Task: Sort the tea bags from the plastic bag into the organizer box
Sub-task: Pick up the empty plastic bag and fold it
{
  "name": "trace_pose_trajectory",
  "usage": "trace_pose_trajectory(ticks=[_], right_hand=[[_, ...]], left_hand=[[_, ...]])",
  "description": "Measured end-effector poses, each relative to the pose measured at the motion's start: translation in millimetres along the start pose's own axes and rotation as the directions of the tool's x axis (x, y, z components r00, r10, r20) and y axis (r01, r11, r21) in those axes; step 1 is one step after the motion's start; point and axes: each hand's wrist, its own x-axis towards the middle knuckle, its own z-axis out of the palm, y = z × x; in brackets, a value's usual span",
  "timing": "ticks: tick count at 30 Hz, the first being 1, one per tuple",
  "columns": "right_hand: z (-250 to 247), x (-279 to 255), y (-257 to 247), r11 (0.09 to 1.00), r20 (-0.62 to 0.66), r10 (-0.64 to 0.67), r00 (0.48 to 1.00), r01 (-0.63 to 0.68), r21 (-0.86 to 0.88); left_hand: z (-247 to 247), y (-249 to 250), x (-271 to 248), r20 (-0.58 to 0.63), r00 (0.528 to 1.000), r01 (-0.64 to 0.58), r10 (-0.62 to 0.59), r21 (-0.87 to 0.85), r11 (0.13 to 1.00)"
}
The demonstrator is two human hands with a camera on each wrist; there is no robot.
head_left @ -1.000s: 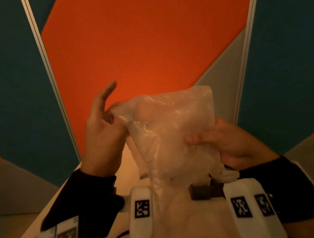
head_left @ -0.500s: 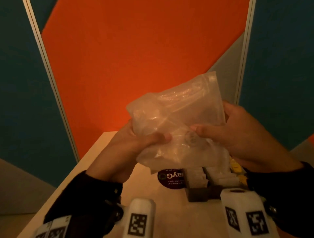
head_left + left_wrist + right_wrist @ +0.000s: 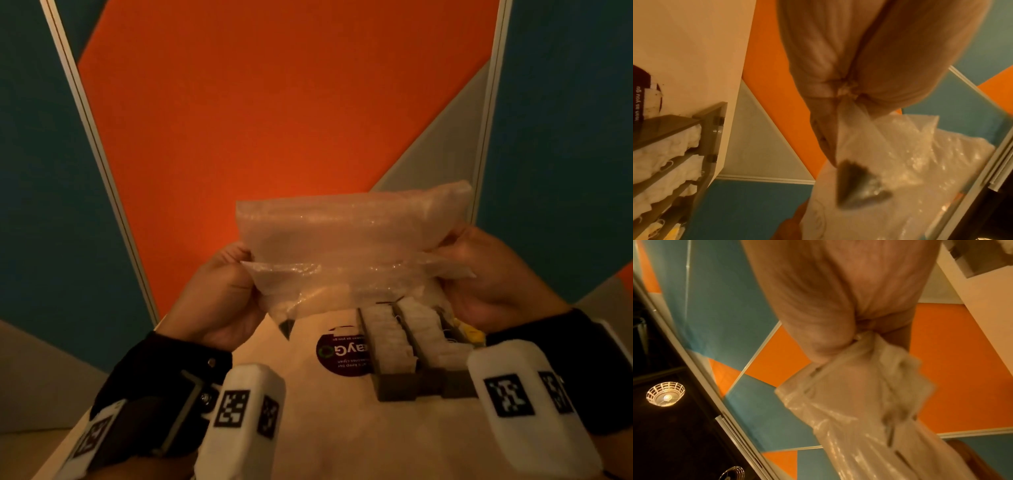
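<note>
Both hands hold a clear plastic bag [image 3: 346, 246] stretched flat in the air above the table. My left hand [image 3: 222, 291] pinches its left edge, and my right hand [image 3: 486, 274] grips its right edge. In the left wrist view the plastic bag [image 3: 910, 162] shows a dark triangular patch at one corner; I cannot tell what it is. The right wrist view shows the plastic bag [image 3: 859, 402] bunched in my fist. Below the bag sits the dark organizer box [image 3: 397, 387], its rows filled with white tea bags [image 3: 387, 339] and a yellow one [image 3: 471, 330].
A round dark sticker [image 3: 339, 353] marks the pale table [image 3: 342, 428] left of the box. Orange, teal and grey wall panels [image 3: 274, 102] stand close behind the table's far edge.
The bag went from hanging upright to being pulled out flat and wide between both hands. My hands moved apart and lower, which uncovered the organizer box.
</note>
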Motion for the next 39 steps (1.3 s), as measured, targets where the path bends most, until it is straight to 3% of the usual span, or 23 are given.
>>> trace_pose_trajectory(ticks=[5, 8, 11, 14, 17, 20, 22, 24, 26, 28, 30, 32, 36, 39], right_hand=[[-3, 3, 1, 0.995, 0.049, -0.001, 0.999, -0.004, 0.101], [-4, 2, 2, 0.999, 0.037, -0.016, 0.999, 0.014, 0.040], [-8, 0, -4, 0.997, 0.029, 0.019, 0.999, -0.022, 0.079], [-2, -9, -16, 0.980, 0.117, 0.128, 0.985, -0.144, 0.140], [6, -10, -12, 0.980, 0.184, 0.189, 0.964, -0.172, -0.103], [9, -9, -7, 0.940, 0.074, 0.194, 0.978, -0.163, -0.300], [10, -9, -9, 0.938, 0.019, 0.124, 0.992, -0.111, -0.328], [8, -11, -12, 0.934, -0.032, 0.070, 0.997, -0.077, -0.350], [7, -13, -15, 0.920, -0.086, 0.003, 0.996, -0.037, -0.390], [8, -16, -19, 0.900, -0.136, -0.086, 0.987, 0.018, -0.436], [11, -19, -22, 0.878, -0.161, -0.151, 0.975, 0.058, -0.475], [17, -22, -23, 0.865, -0.148, -0.176, 0.973, 0.081, -0.496], [23, -26, -25, 0.866, -0.107, -0.156, 0.982, 0.084, -0.492], [20, -25, -28, 0.898, -0.095, -0.100, 0.990, 0.048, -0.436]], left_hand=[[6, 2, -2, 0.054, 0.997, -0.065, 0.062, 0.062, 0.996], [4, 1, -1, 0.088, 0.990, -0.122, 0.108, 0.163, 0.979], [-4, 3, -4, 0.150, 0.934, -0.358, 0.325, 0.402, 0.843], [-6, 3, -3, 0.232, 0.875, -0.481, 0.425, 0.526, 0.701], [-3, 2, -3, 0.278, 0.826, -0.557, 0.491, 0.538, 0.633], [-5, 10, -8, 0.279, 0.810, -0.574, 0.516, 0.561, 0.597], [-3, 17, -13, 0.267, 0.842, -0.531, 0.468, 0.557, 0.638], [2, 21, -14, 0.183, 0.903, -0.426, 0.390, 0.506, 0.750], [5, 25, -15, 0.035, 0.968, -0.245, 0.249, 0.352, 0.904], [5, 30, -18, -0.026, 0.996, -0.073, 0.080, 0.184, 0.980], [7, 34, -23, 0.003, 0.999, 0.042, -0.044, 0.205, 0.978], [13, 32, -24, 0.044, 0.991, 0.100, -0.122, 0.341, 0.935], [15, 31, -17, -0.088, 0.987, 0.155, -0.134, 0.319, 0.935], [10, 33, -17, -0.065, 0.986, 0.165, -0.153, 0.272, 0.948]])
